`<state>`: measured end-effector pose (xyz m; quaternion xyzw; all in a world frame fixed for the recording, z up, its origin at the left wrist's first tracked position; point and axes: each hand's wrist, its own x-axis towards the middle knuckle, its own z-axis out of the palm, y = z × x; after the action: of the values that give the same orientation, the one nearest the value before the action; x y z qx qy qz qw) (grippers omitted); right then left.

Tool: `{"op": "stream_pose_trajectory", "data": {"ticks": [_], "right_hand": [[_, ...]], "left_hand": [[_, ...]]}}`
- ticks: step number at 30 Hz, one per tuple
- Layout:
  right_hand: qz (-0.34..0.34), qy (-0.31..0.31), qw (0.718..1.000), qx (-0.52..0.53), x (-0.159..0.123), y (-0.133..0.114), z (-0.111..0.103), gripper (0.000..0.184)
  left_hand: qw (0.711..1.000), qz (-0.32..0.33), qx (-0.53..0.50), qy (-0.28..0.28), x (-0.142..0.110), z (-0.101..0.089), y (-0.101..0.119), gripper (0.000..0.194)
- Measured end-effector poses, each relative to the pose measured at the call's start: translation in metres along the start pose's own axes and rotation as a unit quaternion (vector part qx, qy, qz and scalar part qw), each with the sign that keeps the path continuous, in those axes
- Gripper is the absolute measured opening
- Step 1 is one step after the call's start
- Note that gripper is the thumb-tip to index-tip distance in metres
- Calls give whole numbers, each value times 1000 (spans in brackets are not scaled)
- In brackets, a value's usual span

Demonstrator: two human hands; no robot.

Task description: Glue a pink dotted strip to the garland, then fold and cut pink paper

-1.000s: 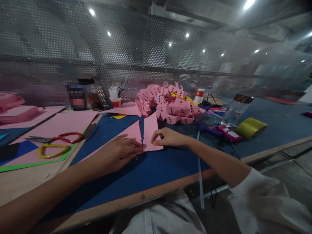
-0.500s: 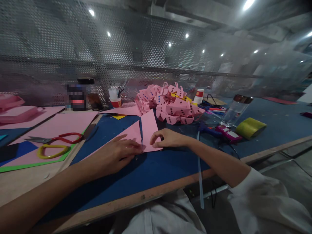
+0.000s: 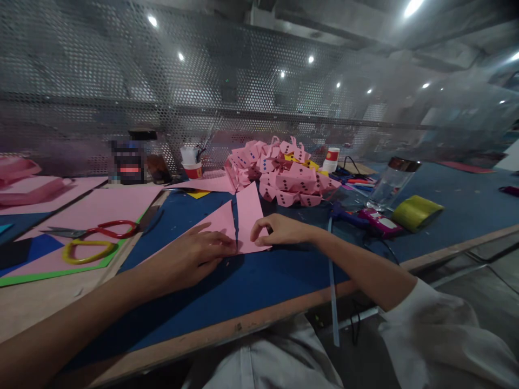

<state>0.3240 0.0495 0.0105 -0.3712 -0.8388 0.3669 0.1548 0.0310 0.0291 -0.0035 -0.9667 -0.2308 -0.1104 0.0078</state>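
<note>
Two pieces of pink paper lie side by side on the blue tabletop, with a narrow, uneven gap between them. My left hand (image 3: 192,254) rests on the left pink sheet (image 3: 222,220), its fingers stretched toward the edge by the gap. Curled in a pinch, my right hand (image 3: 275,231) holds the lower right part of the upright pink strip (image 3: 248,208). Its thumb and index finger form a ring against the paper. Behind the strip is a heap of folded pink paper pieces (image 3: 295,178) with dark dots.
Scissors (image 3: 93,232) with red and yellow handles lie on paper sheets at left. A purple glue gun (image 3: 379,222), a green tape roll (image 3: 417,213) and a clear jar (image 3: 393,183) stand to the right. Paper cups (image 3: 192,168) line the back near the perforated metal screen (image 3: 227,97).
The upright pink strip has shifted very slightly to the right with my right hand, and the gap is a touch wider. My left hand stays in place.
</note>
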Motion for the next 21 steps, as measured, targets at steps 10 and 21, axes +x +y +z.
{"op": "stream_pose_trajectory", "data": {"ticks": [10,21], "right_hand": [[1,4,1000,13,-1,2,-1,22],[-134,169,974,-74,-9,-18,1,19]], "left_hand": [[1000,-7,-11,3,1,-2,4,41],[996,-20,-80,21,8,1,-1,31]]}}
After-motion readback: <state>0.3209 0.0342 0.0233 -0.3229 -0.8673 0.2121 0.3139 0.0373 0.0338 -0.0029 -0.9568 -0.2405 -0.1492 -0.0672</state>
